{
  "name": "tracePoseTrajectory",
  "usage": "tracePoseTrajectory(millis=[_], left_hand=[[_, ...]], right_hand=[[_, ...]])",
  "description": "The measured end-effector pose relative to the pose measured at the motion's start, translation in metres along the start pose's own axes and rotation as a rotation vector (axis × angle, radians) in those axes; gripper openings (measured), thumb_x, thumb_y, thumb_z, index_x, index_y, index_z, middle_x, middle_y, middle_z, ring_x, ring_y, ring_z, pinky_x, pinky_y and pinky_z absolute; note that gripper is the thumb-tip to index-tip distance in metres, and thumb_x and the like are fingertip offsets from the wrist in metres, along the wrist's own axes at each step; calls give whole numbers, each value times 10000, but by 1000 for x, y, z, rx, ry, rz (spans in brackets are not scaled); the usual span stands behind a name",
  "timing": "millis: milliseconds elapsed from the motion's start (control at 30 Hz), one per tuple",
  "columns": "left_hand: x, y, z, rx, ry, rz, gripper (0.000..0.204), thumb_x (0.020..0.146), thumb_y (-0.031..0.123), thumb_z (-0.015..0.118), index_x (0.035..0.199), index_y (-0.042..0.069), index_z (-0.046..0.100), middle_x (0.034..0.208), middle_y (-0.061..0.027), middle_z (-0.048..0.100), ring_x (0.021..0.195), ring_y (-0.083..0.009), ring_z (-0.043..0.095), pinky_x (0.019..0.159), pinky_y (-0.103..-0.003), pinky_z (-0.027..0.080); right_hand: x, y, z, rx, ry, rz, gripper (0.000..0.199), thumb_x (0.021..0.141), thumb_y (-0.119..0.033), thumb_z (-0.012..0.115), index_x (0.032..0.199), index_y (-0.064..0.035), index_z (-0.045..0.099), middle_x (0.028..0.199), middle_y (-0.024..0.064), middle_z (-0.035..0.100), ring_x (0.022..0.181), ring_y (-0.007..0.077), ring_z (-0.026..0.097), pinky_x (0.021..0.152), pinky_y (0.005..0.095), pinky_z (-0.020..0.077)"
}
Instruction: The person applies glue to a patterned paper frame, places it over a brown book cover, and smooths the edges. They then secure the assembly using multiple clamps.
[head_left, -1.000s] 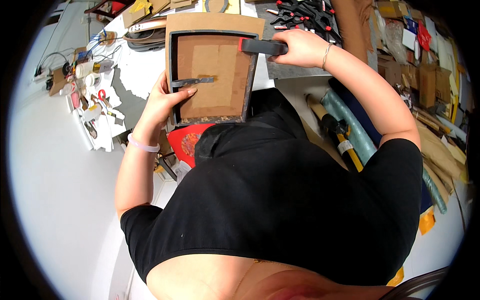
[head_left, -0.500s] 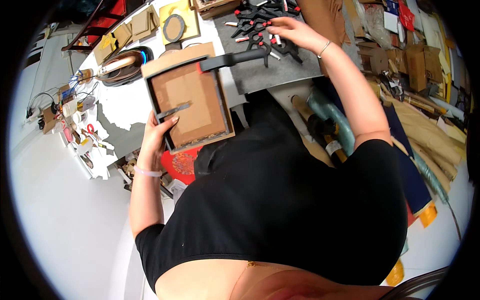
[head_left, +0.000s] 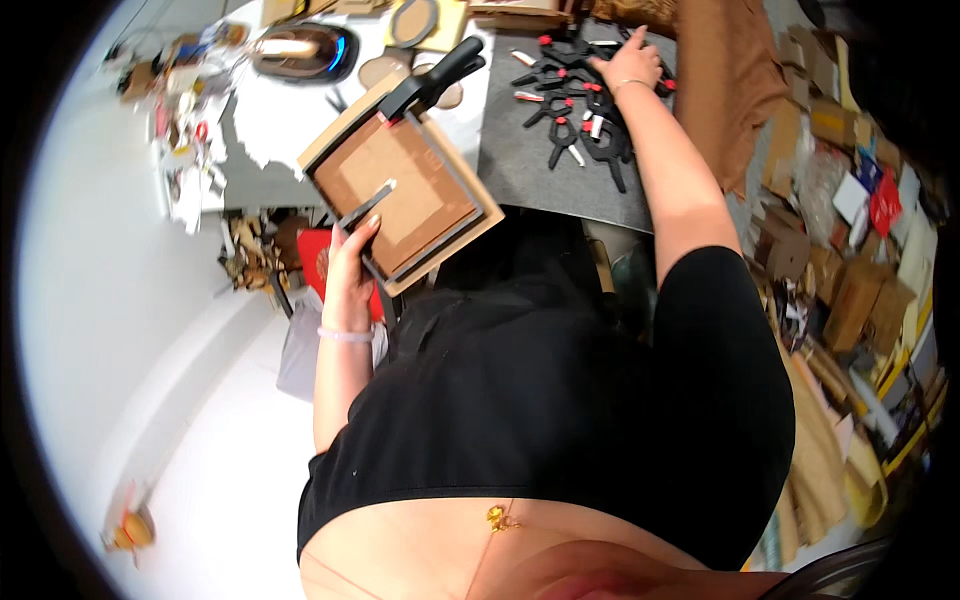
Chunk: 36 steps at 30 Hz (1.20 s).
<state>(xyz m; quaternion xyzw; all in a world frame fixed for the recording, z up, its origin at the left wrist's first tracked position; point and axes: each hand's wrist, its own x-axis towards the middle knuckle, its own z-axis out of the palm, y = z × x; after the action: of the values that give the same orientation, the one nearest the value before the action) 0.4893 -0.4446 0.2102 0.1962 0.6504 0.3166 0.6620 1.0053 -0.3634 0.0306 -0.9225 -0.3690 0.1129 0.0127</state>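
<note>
My left hand (head_left: 352,262) grips the near-left edge of a shallow rectangular brown tray (head_left: 445,205) with dark raised edges, its thumb over the rim. A lighter cardboard panel lies behind the tray and sticks out past its edges. A black spring clamp (head_left: 432,82) is clipped on the tray's far edge, handles pointing away to the right. A short grey strip (head_left: 367,203) lies over the tray's near-left rim, beside my thumb. My right hand (head_left: 632,68) reaches over a pile of black spring clamps (head_left: 560,105), fingers apart; whether it touches one is hidden.
The clamps lie on a grey table mat (head_left: 520,165). Farther left stand an iron-like appliance with a blue light (head_left: 305,50) and a grey oval ring (head_left: 413,22). Brown leather (head_left: 725,95) hangs over the table's right side. Boxes (head_left: 865,300) crowd the right.
My right hand has moved farther across the clamp pile, to its far right side. The tray has turned clockwise in my left hand, and the whole view has shifted.
</note>
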Motion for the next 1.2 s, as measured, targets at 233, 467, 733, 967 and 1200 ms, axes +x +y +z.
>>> tracePoseTrajectory(millis=[233,467,733,967,1200], left_hand=[[-13,1,-2,-89,98,52,463,886,86,803,1300,73,598,1209,-77,698,1110,-229,680,967,-393,564],[-11,3,-19,-148,148,39,389,901,75,786,1267,32,661,1191,-82,733,1127,-222,692,983,-375,564],[1,2,-41,-108,269,10,423,905,68,785,1299,44,633,1234,-90,716,1134,-237,689,980,-384,569],[14,14,-28,-64,214,29,422,895,51,785,1290,51,637,1208,-87,725,1122,-227,694,996,-373,558],[4,33,-22,29,87,70,456,879,34,791,1292,35,599,1168,-83,719,1085,-205,693,969,-358,553]], right_hand=[[-110,-11,-67,771,126,-498,1217,736,-381,935,1617,3,188,1488,306,370,1336,416,507,1095,456,504],[-186,-22,55,1205,-268,-556,1233,683,-247,999,1605,-71,199,1604,222,319,1399,363,491,1129,485,485],[-201,48,84,237,-153,-779,1014,808,-343,863,1594,-11,314,1673,228,275,1531,421,308,1270,554,229],[-180,24,101,-60,-128,-931,687,756,-244,829,1374,-57,592,1444,187,536,1443,395,429,1258,535,275],[-188,5,-7,521,-754,-704,559,840,-398,811,1217,-15,658,1134,205,674,1068,360,668,958,424,530]])
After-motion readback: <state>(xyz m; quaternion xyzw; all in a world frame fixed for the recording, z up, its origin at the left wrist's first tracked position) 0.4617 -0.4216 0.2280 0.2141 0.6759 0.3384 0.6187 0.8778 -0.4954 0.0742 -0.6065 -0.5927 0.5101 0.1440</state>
